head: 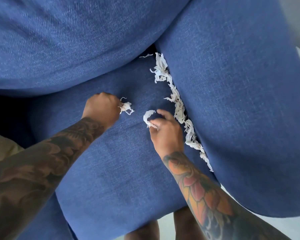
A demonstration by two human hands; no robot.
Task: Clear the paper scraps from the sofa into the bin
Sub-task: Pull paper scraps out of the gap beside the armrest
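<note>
- I am looking straight down on a blue sofa (111,170), with the seat cushion in the middle of my view, the back cushion filling the top, and the padded arm (241,101) running down the right side.
- My left hand (100,108) is curled into a fist over the seat, and it grips a small wad of white paper scraps (126,107); the loose ends stick out past the knuckles and trail on the fabric.
- My right hand (164,130) sits lower and to the right of it, on the seat just beside the arm of the sofa.
- Its thumb and bent fingers pinch a curled white strip (148,116), which arches up and over from the fingertips in a loop.
- The two hands are near each other but apart, with bare blue fabric between them.
- Most of the mess lies in a long line of torn paper (178,108), tucked along the crease where the seat cushion meets the sofa arm.
- That line runs from the top corner by the back cushion down past my right wrist toward the front edge.
- One thin sliver (146,55) lies alone at the top, close under the back cushion.
- Both forearms are bare and tattooed.
- I cannot see a bin anywhere in this view.
- Pale floor (298,226) shows at the lower right.
</note>
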